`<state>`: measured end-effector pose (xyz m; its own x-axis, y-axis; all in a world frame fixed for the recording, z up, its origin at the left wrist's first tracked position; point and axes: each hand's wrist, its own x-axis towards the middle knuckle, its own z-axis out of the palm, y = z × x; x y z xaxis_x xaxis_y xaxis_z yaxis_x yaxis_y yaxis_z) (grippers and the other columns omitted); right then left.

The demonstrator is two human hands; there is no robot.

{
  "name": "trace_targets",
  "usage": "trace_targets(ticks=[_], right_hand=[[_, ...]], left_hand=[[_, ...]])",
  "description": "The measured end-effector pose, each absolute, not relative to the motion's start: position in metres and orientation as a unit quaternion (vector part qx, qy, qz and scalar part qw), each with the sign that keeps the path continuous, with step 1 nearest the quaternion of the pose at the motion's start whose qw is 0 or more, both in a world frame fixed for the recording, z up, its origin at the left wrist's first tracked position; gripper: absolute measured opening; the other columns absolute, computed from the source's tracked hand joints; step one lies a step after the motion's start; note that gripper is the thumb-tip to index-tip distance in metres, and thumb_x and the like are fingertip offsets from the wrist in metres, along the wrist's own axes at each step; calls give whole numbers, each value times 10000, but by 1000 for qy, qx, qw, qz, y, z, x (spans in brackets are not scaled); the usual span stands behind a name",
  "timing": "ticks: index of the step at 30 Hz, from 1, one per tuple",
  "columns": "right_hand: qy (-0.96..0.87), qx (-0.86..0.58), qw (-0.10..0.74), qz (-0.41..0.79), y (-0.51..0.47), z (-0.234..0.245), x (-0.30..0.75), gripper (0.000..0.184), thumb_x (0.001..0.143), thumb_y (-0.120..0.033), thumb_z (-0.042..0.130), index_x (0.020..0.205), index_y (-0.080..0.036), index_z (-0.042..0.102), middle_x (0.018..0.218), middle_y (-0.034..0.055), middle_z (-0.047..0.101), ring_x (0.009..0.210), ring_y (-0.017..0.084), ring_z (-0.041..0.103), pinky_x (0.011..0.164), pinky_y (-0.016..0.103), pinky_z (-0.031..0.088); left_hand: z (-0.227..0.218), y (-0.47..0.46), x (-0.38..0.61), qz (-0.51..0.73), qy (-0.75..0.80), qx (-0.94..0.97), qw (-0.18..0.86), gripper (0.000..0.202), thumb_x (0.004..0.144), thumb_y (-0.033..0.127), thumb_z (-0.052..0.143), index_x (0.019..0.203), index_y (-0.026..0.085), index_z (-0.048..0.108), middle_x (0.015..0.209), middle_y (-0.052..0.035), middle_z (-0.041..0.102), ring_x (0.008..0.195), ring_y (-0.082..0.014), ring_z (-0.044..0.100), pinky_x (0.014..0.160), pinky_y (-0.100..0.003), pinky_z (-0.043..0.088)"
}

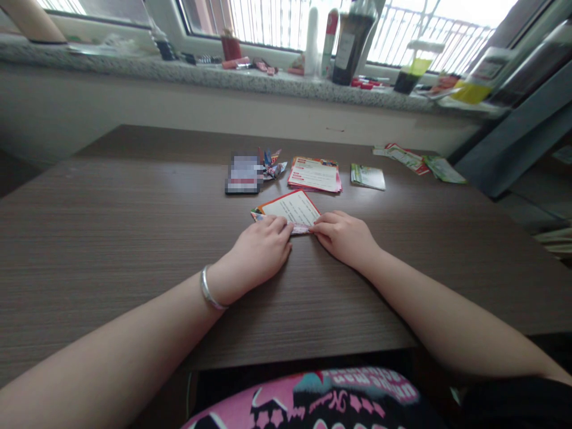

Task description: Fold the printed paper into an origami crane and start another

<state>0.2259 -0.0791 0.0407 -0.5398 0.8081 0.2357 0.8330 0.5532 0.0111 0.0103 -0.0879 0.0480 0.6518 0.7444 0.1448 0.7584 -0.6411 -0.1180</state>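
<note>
A printed sheet of paper (292, 207), white with a red border, lies turned at an angle on the table. Its near edge is folded over into a narrow strip. My left hand (263, 244), with a silver bangle at the wrist, presses that fold with its fingers together, the thumb partly hidden below. At the sheet's right corner my right hand (344, 235) pinches the end of the strip between thumb and fingers. Just beyond the sheet sits a stack of similar printed sheets (315, 174). To its left is a folded paper piece (273, 165) with several points.
A phone (243, 174) with a blurred screen lies at the back left of the stack. A small pile of cards (367, 177) and several paper strips (409, 158) are to the right. Bottles, including a dark one (352, 47), line the windowsill (286, 83) behind the table (134, 220).
</note>
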Motion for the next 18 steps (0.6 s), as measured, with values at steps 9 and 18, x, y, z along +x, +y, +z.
trace_targets(ticks=[9, 18], right_hand=[[-876, -467, 102, -57, -78, 39, 228, 283, 960, -277, 469, 1022, -257, 745, 1055, 39, 712, 966, 194, 606, 744, 288, 446], [-878, -463, 117, -19, -76, 39, 232, 266, 937, -211, 476, 1016, -240, 729, 1045, 39, 726, 962, 186, 630, 834, 294, 450]], left_hand=[[48, -88, 8, -40, -394, -917, 48, 501, 947, 412, 435, 1394, 189, 464, 1191, -145, 566, 1108, -292, 541, 969, -419, 454], [46, -89, 7, -40, -397, -915, 63, 507, 945, 420, 431, 1411, 219, 450, 1202, -142, 549, 1128, -293, 519, 978, -412, 436]])
